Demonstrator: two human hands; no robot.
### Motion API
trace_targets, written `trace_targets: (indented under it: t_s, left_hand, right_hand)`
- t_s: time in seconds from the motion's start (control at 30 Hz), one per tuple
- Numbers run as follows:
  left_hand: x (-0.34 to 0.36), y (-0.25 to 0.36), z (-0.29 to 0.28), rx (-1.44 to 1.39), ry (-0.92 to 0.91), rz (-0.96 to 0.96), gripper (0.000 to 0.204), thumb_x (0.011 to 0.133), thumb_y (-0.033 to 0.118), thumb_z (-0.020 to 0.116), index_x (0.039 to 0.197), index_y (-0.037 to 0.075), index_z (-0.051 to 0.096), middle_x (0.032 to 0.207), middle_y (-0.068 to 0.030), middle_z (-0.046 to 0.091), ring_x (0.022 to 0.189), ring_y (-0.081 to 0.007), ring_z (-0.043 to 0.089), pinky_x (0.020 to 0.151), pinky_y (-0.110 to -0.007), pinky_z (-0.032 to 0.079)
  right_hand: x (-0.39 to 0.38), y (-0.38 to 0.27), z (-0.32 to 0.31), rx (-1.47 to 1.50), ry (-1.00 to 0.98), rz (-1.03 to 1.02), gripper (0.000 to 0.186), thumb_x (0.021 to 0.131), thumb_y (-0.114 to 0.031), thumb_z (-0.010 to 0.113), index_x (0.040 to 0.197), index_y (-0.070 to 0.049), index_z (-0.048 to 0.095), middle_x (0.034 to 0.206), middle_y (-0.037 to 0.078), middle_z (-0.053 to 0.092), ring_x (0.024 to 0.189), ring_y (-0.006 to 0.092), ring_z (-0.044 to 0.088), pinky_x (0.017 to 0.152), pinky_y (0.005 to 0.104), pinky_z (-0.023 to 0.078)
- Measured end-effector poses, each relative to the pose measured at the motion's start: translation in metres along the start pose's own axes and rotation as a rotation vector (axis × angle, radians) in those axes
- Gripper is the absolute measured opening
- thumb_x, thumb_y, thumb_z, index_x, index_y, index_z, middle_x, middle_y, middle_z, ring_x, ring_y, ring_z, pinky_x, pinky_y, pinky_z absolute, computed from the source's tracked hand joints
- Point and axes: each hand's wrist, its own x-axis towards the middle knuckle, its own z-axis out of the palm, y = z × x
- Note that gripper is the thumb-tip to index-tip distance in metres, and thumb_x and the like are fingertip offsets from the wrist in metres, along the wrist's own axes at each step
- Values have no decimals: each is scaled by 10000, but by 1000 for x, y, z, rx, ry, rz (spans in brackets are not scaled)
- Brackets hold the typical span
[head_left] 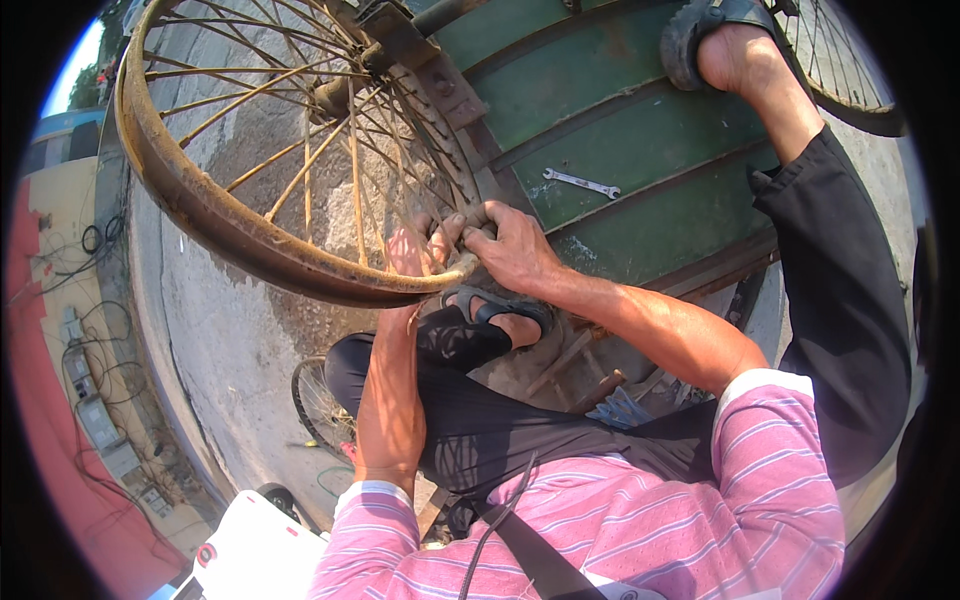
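A large rusty spoked wheel [230, 227], with no tyre on its rim, stands tilted in front of me. My left hand [412, 250] reaches behind the rim, and its curled fingers show between the spokes. What those fingers pinch is hidden. Close beside it, my right hand [512, 245] bends its fingers over the near right part of the rim. The fingertips of both hands almost meet there. Farther right, an open-ended wrench [582, 183] lies on a green ribbed metal panel [640, 235], touched by neither hand.
My sandalled right foot [738, 55] rests on the panel's far right, near another wheel [850, 75]. My other foot [515, 325] is below the rim. A smaller wheel [318, 400] lies on the ground at left. Cables and boxes [105, 435] line the left side, above a white object [255, 550].
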Motion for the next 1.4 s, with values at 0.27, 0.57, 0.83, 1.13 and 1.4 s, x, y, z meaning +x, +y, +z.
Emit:
trace_targets:
  t_s: [0.27,0.57,0.83,1.13,1.4]
  left_hand:
    - [3,-62,14,-407,-77,-37,343,1018,382,713,1124,57,738,953,-95,742,772,-273,660,701,-420,529]
    - [16,-22,8,-923,211,-113,501,1060,494,669,1182,9,698,892,-82,720,748,-208,669,687,-355,572]
    - [28,27,0,-1272,246,-255,459,1141,470,455,1112,65,668,810,-22,629,675,-111,581,558,-275,503]
    - [30,25,3,-1468,298,-207,555,1130,521,478,1098,-8,644,776,-62,574,617,-157,515,513,-315,449]
    - [26,13,8,-1626,285,-174,579,1112,528,517,1152,-24,687,802,-54,602,675,-163,573,556,-303,488]
  right_hand:
    - [-6,-11,-1,-11,-18,-18,347,930,-273,693,1054,51,705,928,222,740,901,327,726,829,441,553]
    - [-3,-18,-6,-11,-47,-102,372,911,-276,667,1032,73,710,936,241,737,937,338,725,860,442,550]
    - [-1,-26,-8,-38,-101,-61,363,919,-251,662,1045,87,704,899,236,728,831,293,694,785,430,535]
    - [-2,-35,-19,28,-196,-114,318,963,-250,700,1025,61,726,868,129,741,817,173,665,770,377,536]
    - [2,-55,-29,96,-388,-87,271,992,-245,751,1044,20,744,943,57,734,915,120,651,826,326,537]
